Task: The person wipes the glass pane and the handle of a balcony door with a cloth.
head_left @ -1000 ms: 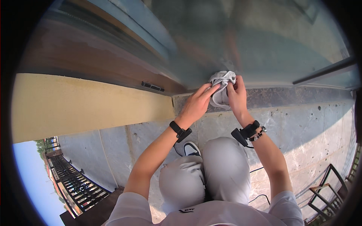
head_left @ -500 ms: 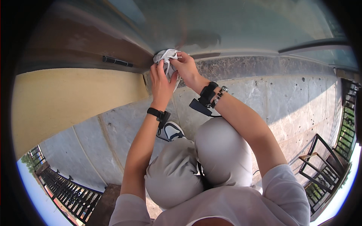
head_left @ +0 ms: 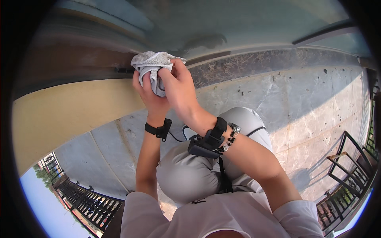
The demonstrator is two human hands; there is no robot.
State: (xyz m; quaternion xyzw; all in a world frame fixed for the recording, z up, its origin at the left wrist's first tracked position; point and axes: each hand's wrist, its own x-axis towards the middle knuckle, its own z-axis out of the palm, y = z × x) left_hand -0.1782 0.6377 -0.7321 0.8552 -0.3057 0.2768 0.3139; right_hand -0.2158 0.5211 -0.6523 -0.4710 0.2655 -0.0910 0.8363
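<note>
A crumpled grey-white cloth [head_left: 152, 61] is bunched between both hands, in front of a dark brown frame [head_left: 91, 65] and close to the foot of a glass pane [head_left: 254, 27]. My left hand [head_left: 152, 99] has its fingers curled into the cloth from the near left side. From the right, my right hand [head_left: 180, 87] grips it with thumb and fingers, some fingertips hidden in the folds. Black straps with small devices sit on both wrists, and beaded bracelets [head_left: 228, 142] circle the right one.
A yellow wall [head_left: 75, 103] stands at left below the brown frame. Speckled stone edging [head_left: 238, 65] runs along the glass. Grey paving slabs [head_left: 258, 95] surround my bent knees. A black metal frame [head_left: 345, 166] stands at far right, and black railings [head_left: 91, 202] at lower left.
Both hands have moved left with the cloth, from the corner by the glass onto the brown frame. The cloth looks more bunched up. My knees and the view have shifted.
</note>
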